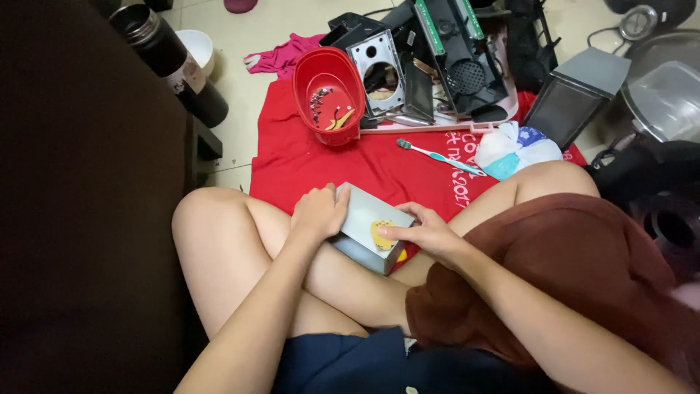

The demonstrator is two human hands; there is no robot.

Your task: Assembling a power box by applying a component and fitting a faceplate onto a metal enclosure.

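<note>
1. Right at the centre, a grey metal box (370, 228) rests tilted on the person's crossed legs, above the edge of a red cloth (321, 164) spread on the floor.
2. On the box's upper face lies a small yellow-orange patch (381, 235); what it is cannot be told.
3. The left hand (319, 211) is closed over the box's left end, fingers curled on its top edge, so it grips the box.
4. The right hand (429, 232) holds the box's right side, thumb pressed flat beside the yellow patch and fingers wrapped round the far edge.
5. A brown cloth (576, 270) is draped over the right thigh, just beside the right forearm.
6. Beyond the box, a toothbrush (437, 156) with a teal and white handle lies on the red cloth.
7. Further out, a red oval tub (348, 80) stands on the cloth with small screws and yellow bits inside.
8. Next to the tub sit taken-apart black and grey machine parts (430, 58).
9. A bunched white and blue rag (514, 149) lies near the right knee.
10. At the upper left, a dark flask (171, 62) stands beside a white cup (198, 45) on the tiled floor.
</note>
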